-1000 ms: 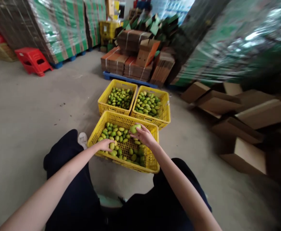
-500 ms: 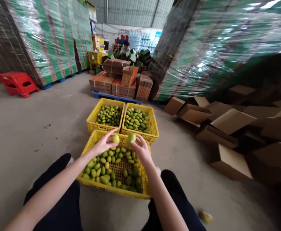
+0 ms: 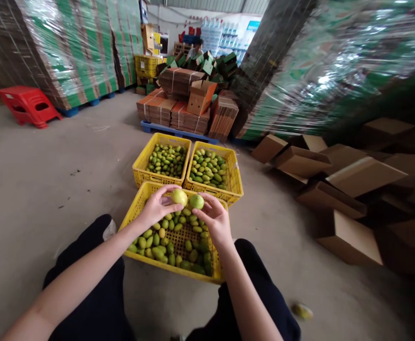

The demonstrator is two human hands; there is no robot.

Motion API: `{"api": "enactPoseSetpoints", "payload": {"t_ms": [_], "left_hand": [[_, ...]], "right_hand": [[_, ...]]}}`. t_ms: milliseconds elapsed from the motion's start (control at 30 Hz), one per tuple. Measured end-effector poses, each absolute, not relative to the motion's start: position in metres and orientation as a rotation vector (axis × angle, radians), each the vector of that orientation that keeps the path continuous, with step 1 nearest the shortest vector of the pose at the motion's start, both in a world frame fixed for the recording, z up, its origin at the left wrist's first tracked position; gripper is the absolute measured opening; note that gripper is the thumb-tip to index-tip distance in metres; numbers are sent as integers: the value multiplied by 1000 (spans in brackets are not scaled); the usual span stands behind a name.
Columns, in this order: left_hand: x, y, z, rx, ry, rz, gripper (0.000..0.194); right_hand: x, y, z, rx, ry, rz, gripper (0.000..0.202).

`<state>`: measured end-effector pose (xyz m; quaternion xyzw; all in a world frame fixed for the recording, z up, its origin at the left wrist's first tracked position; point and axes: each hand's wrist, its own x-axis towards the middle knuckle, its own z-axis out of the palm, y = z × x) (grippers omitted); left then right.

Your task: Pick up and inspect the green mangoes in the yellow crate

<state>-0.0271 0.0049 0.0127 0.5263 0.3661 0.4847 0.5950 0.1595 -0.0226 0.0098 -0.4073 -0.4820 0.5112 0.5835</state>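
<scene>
My left hand (image 3: 157, 207) holds a yellow-green fruit (image 3: 179, 197) between thumb and fingers. A greener fruit (image 3: 196, 201) is gripped in my right hand (image 3: 214, 218). The two fruits are side by side, nearly touching, over the far part of the near yellow crate (image 3: 131, 215). Many green and yellowish fruits lie in that crate, with its slatted bottom showing in the middle. Behind it stand two more yellow crates, a left one (image 3: 140, 163) and a right one (image 3: 234, 176), both holding green fruits.
Open cardboard boxes (image 3: 356, 232) lie heaped on the right. Flattened cartons (image 3: 189, 118) rest on a blue pallet ahead. A red stool (image 3: 30, 105) stands at the left, and a loose fruit (image 3: 302, 310) lies on the floor at lower right. A person (image 3: 196, 48) is far back.
Both hands have brought their fruits closer together, the left one moving rightwards. More of the fruits' faces shows now. The camera view has tilted down a little.
</scene>
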Motion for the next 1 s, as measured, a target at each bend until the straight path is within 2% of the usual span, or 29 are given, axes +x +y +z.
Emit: {"api": "enactPoseSetpoints", "payload": {"t_ms": [233,367,500,633,833,1000], "left_hand": [[-26,4,-2,881,763,1141,52],[-26,1,-4,1093,798,1133,53],[-28,3,-1,1444,909,1127,47],[-28,3,-1,1485,919,1143,42],[-26,8,-7,1096,804,1128,51],[-28,12,-13,688,726,866,38]], "right_hand": [[155,-24,2,-1003,-1075,1227,38],[153,-25,3,-959,-1119,1188,38],[153,-24,3,-965,-1156,1148,40],[155,-23,0,-941,-1159,1163,39],[156,-22,1,-943,-1092,1207,41],[153,-23,2,-982,-952,1427,35]]}}
